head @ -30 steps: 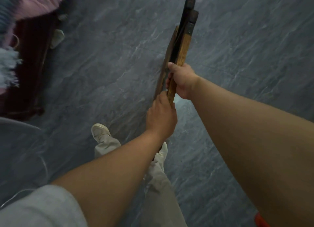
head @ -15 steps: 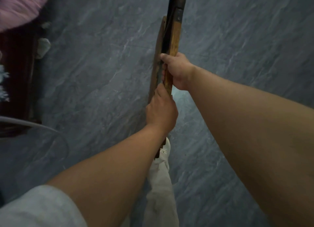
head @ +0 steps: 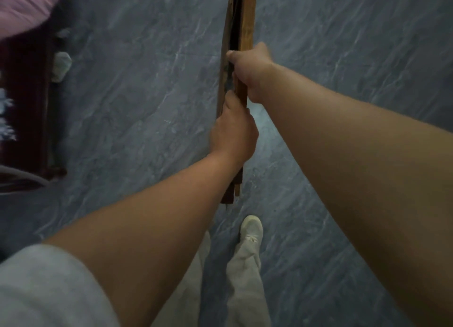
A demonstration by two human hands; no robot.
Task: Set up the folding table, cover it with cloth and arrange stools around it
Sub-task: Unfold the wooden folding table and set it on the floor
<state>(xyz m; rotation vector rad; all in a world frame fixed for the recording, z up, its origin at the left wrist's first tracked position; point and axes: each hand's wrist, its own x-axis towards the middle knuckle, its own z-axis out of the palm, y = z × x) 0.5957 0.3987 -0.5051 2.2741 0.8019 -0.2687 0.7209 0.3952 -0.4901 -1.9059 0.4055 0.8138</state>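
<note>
The folding table (head: 246, 25) is folded flat, a bundle of brown wooden slats and dark legs seen edge-on, held above the grey floor and pointing away from me. Its far end runs out of the top of the frame. My right hand (head: 252, 71) grips the wooden edge higher up. My left hand (head: 234, 135) grips the bundle just below it, fingers wrapped round. The table's near end (head: 230, 192) sticks out under my left wrist. No cloth or stools are in view.
Grey marbled floor (head: 137, 101) spreads all round. A dark red wooden piece of furniture (head: 29, 111) stands at the left edge with pink fabric (head: 22, 5) above it and a pale object (head: 61, 65) beside it. My legs and a white shoe (head: 251, 228) are below.
The folded table has moved forward and swung more upright in view, its far end now out of frame. Both hands keep their grip. My right foot has stepped forward.
</note>
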